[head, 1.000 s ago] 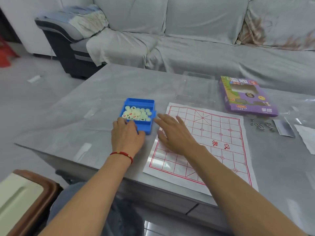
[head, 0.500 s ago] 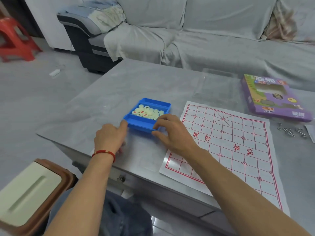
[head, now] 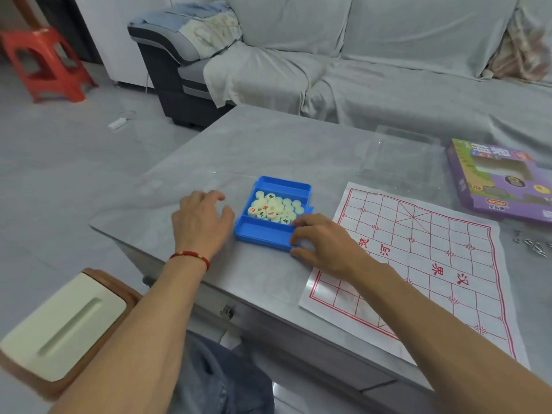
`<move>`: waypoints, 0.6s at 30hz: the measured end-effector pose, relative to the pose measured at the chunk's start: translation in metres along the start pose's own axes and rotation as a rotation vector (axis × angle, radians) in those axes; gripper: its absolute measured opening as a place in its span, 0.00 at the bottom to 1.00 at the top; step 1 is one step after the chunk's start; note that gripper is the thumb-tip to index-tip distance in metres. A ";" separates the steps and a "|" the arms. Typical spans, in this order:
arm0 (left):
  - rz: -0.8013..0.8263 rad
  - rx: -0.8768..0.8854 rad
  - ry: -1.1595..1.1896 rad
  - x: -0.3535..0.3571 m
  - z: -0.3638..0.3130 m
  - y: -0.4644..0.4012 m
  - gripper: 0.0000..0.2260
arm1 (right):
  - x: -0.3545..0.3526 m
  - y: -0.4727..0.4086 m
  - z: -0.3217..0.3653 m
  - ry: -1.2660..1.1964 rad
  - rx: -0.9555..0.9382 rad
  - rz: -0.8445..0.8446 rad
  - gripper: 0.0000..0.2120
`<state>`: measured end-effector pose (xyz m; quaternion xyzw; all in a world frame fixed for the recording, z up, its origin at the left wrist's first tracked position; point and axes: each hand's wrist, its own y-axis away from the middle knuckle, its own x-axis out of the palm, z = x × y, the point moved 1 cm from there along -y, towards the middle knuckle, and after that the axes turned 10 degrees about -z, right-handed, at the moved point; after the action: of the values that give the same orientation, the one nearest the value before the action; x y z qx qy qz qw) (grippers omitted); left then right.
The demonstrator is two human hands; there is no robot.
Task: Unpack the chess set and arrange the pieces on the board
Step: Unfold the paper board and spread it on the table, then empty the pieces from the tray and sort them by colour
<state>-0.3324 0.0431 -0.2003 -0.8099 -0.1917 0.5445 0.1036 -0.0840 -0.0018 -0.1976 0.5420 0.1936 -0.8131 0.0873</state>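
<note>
Since 1 second ago, we see the left hand [head: 201,222] has slid off the blue tray [head: 263,234] to rest just beside it on the tabletop [head: 268,144], while the right hand [head: 321,243] has left the paper board [head: 418,264] and now grips the tray's near right corner.

The purple box [head: 504,180] and metal bits [head: 533,246] run off the right edge.

Open blue tray [head: 263,233] of pale pieces [head: 274,208]

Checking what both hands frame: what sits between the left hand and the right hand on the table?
In the head view, the open blue plastic box of round cream chess pieces lies between left hand and right hand.
</note>
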 end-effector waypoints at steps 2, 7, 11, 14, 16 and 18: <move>0.185 0.063 -0.130 0.015 0.009 -0.004 0.21 | -0.003 -0.002 -0.002 0.025 -0.020 -0.017 0.11; 0.202 0.096 -0.135 0.025 0.019 0.007 0.24 | -0.002 -0.040 0.003 0.030 0.026 -0.196 0.13; 0.199 0.090 -0.170 0.025 0.030 0.003 0.24 | 0.023 -0.086 0.017 0.103 0.039 -0.057 0.14; 0.141 0.053 -0.186 0.027 0.031 0.001 0.25 | 0.030 -0.112 0.023 0.000 0.120 -0.044 0.13; 0.093 0.042 -0.202 0.029 0.029 0.001 0.26 | 0.028 -0.123 0.024 -0.035 0.166 -0.024 0.12; 0.076 0.036 -0.187 0.031 0.029 0.002 0.26 | 0.026 -0.128 0.020 -0.096 0.215 -0.030 0.10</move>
<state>-0.3478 0.0531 -0.2386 -0.7602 -0.1599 0.6247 0.0788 -0.1565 0.1079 -0.1867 0.5057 0.1090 -0.8554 0.0254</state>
